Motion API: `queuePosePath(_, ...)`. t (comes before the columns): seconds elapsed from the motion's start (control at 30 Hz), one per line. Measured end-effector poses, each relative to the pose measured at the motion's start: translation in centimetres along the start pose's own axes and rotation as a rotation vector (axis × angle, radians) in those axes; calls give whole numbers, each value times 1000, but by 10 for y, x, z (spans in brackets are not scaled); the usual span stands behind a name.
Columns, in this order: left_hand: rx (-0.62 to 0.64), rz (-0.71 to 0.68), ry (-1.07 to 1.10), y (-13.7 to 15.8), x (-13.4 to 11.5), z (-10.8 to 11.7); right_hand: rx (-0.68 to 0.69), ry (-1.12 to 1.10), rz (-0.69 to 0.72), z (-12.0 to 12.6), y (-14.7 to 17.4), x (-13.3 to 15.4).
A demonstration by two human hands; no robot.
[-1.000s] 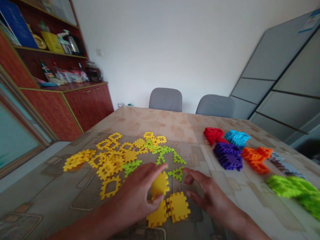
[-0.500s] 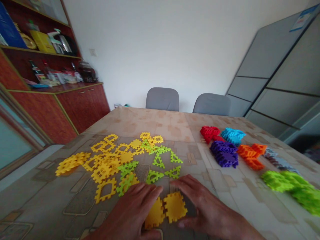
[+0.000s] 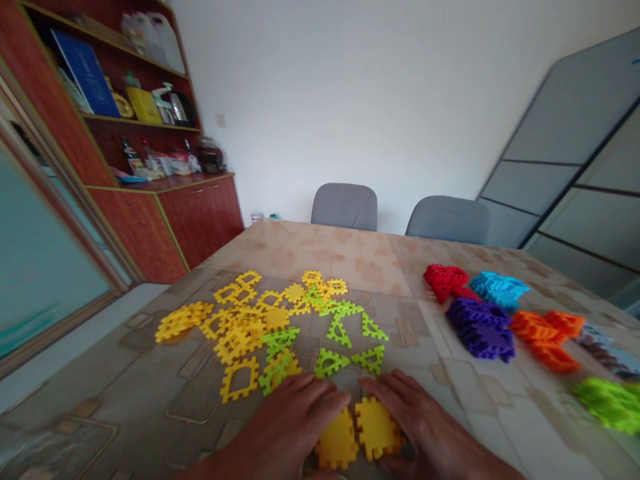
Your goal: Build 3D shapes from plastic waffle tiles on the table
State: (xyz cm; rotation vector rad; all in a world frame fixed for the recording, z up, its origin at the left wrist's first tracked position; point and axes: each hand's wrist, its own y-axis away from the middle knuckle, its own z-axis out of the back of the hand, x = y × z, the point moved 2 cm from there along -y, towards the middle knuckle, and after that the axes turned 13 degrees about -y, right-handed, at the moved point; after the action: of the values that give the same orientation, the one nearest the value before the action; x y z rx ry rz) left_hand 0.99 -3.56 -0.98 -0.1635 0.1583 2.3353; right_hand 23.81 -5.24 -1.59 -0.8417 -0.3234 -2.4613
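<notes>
Two solid yellow square interlocking tiles with notched edges lie side by side at the front of the table, a narrow gap between them. My left hand is closed on the left yellow tile, covering its far left part. My right hand grips the right yellow tile by its right side, fingers at the far edge and thumb at the near one. Just beyond my hands lie green triangular pieces and a yellow piece with an arched opening.
A loose pile of yellow pieces spreads to the left. Stacks of red, light blue, purple, orange, grey and green pieces stand on the right. Two grey chairs stand behind the table.
The view has turned left, so everything appears further right. My right hand has closed in on the right tile. My left hand stays on the left tile, and the gap between the tiles remains.
</notes>
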Motion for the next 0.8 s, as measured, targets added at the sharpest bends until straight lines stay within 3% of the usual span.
queuePosePath(0.1, -160, 58, -45, -5, 39, 22, -4, -7, -25, 1, -1, 0)
queuePosePath(0.17, -215, 180, -116, -12, 78, 29, -1, -16, -34, 1, -2, 0)
queuePosePath(0.27, -195, 274, -142, -23, 131, 29, -9, -26, -24, 2, -2, -1)
queuePosePath(0.33, -166, 286, -141, -26, 152, 24, -28, -32, -1, 3, -1, -1)
queuePosePath(0.43, -143, 294, -143, -27, 162, 17, -22, -44, 11, 4, 0, -2)
queuePosePath(0.8, -143, 339, -139, -32, 160, 15, -36, -50, 24, 3, 2, -7)
